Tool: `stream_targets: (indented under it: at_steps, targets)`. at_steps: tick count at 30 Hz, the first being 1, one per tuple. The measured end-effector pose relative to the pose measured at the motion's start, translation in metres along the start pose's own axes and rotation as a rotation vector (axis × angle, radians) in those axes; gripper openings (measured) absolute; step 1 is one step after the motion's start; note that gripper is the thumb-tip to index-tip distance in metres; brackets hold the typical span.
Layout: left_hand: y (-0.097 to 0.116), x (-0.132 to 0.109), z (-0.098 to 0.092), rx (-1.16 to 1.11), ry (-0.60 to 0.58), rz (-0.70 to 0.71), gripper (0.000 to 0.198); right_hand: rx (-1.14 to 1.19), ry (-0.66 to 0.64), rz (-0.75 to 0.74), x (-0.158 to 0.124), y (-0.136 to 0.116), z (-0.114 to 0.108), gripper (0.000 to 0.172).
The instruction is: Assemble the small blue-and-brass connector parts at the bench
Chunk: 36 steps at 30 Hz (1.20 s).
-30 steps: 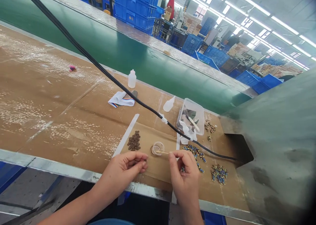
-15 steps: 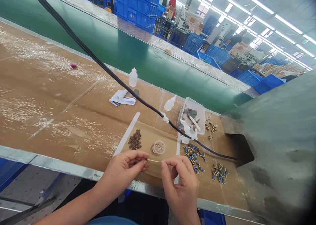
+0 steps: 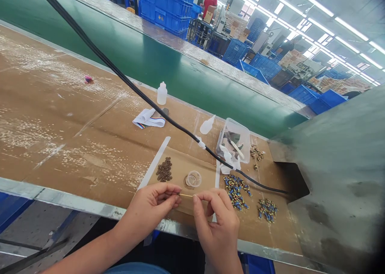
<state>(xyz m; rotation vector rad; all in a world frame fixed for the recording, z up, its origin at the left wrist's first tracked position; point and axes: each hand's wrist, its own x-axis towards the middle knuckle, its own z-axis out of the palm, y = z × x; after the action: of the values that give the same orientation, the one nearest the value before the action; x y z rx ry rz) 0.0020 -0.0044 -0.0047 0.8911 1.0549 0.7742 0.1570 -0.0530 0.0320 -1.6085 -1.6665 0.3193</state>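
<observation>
My left hand (image 3: 156,202) is closed in a pinch, with a small dark piece barely visible at its fingertips, mostly hidden. My right hand (image 3: 217,220) pinches one end of a thin pale stick (image 3: 186,195), like a toothpick. The stick's other end reaches the left fingertips. Just beyond the hands, on a brown sheet, stands a small clear cup (image 3: 199,182). Left of it lies a pile of small brown discs (image 3: 164,170). To the right of my right hand are small blue and gold pieces (image 3: 237,192) and a second such group (image 3: 267,210).
A black cable (image 3: 135,90) hangs diagonally across the view. Behind are a squeeze bottle (image 3: 162,94), another lying bottle (image 3: 207,125), folded ribbon (image 3: 148,119) and a clear plastic box (image 3: 245,133). A metal panel (image 3: 337,178) stands right; a green belt (image 3: 168,59) runs behind.
My right hand has moved slightly left, closer to my left hand, and less of the stick shows between them. A co-worker in red in the background has turned.
</observation>
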Motion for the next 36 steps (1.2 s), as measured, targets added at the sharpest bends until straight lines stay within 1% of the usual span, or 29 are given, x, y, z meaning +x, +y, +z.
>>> stream_targets:
  at_steps: [12,19,26,36]
  targets:
    - [0.0032,0.001,0.0026,0.003,0.008,-0.007,0.015,-0.005,-0.007,-0.035,0.0001,-0.0023,-0.001,0.009]
    - [0.0079,0.0025,0.0033,-0.042,0.012,-0.052,0.015,-0.022,0.074,-0.04,0.0011,0.0021,-0.0069,0.009]
    - [0.0067,0.0029,0.0032,-0.045,0.011,-0.059,0.018,-0.006,0.003,-0.019,0.0005,-0.0021,-0.0039,0.01]
    - [0.0072,0.0026,0.0019,-0.004,-0.007,-0.049,0.019,0.007,-0.017,-0.008,0.0032,-0.0031,-0.0017,0.01]
